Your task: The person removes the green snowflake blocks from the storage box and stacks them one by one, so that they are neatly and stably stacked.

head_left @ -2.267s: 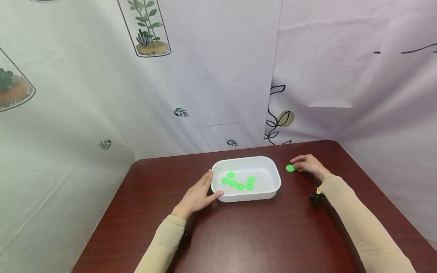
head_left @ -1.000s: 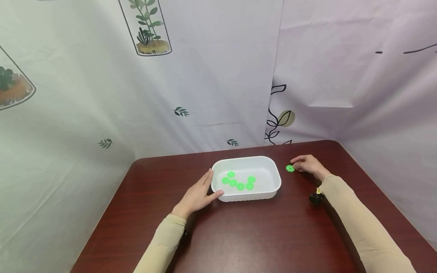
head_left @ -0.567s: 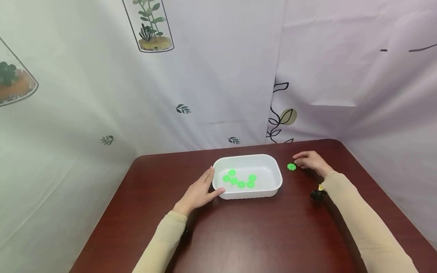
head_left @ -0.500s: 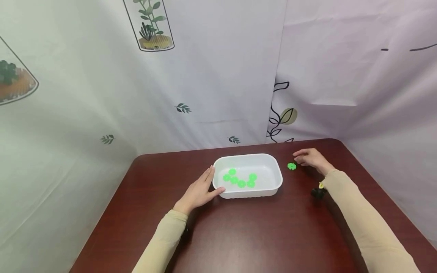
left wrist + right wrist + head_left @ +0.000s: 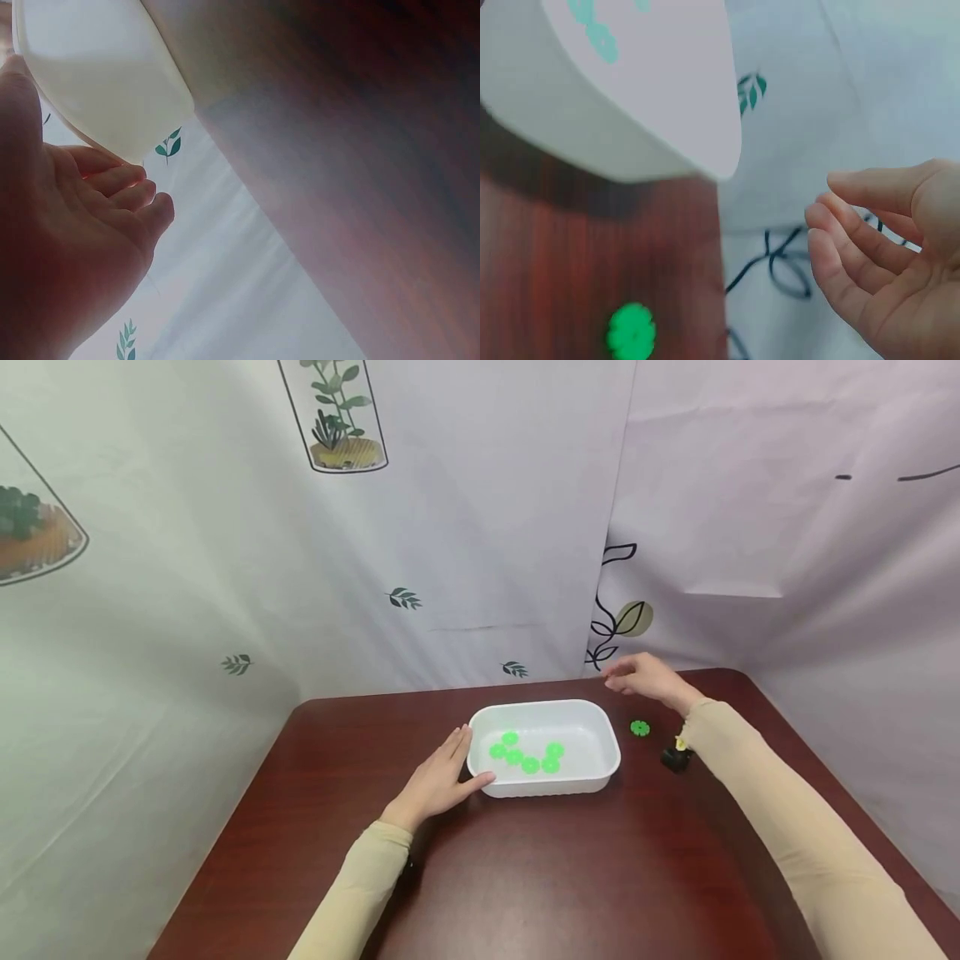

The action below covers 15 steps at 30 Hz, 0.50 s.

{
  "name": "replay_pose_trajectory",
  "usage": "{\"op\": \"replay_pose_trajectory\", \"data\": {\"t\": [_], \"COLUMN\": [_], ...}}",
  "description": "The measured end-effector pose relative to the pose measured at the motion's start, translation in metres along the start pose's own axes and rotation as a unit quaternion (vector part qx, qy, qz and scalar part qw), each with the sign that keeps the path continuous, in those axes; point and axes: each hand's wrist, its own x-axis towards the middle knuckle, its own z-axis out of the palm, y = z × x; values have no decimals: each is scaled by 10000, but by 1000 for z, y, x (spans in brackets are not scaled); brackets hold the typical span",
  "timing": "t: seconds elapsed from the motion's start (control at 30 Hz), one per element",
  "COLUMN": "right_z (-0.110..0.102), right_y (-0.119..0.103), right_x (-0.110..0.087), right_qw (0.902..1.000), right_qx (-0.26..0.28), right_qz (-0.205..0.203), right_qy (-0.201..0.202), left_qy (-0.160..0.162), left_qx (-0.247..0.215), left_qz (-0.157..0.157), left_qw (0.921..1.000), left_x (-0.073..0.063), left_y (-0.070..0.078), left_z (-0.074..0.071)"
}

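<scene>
A white rectangular plastic basin (image 5: 543,782) stands toward the back of the table, with several green flower-shaped discs (image 5: 531,765) lying on its floor. My left hand (image 5: 432,785) rests against the basin's left end, fingers along the side and thumb at the front rim. In the left wrist view the left hand's (image 5: 82,225) fingertips sit right at the basin's wall (image 5: 112,82). My right hand (image 5: 647,679) is raised beyond the basin's back right corner; its fingers are loosely bent with nothing between them. One green disc (image 5: 640,727) lies on the table, right of the basin.
The dark red-brown table (image 5: 570,877) ends at a patterned white cloth backdrop (image 5: 487,543) close behind the basin. A small black device (image 5: 675,759) with a yellow bit hangs at the right sleeve (image 5: 757,768).
The right hand has left the green disc on the table and moved up and to the left. The left hand and the basin stay in place; the head view has shifted slightly.
</scene>
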Motion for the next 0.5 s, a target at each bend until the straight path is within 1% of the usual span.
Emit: {"op": "replay_pose_trajectory", "data": {"t": [0.13, 0.27, 0.37, 0.5], "right_z": [9, 22, 34, 49], "right_y": [-20, -36, -43, -47], "right_x": [9, 13, 15, 17], "right_qw": [9989, 9946, 9916, 9875], "right_qx": [-304, -666, -861, -1096], "right_qz": [-273, -607, -662, -565], "right_qy": [-249, -513, -705, -977], "left_qy": [15, 14, 0, 11], "left_qx": [56, 58, 28, 21], "left_qz": [10, -10, -19, 2], "left_qw": [10000, 10000, 10000, 10000], "left_x": [1, 1, 0, 0], "left_y": [-1, -1, -1, -2], "left_z": [0, 0, 1, 1]}}
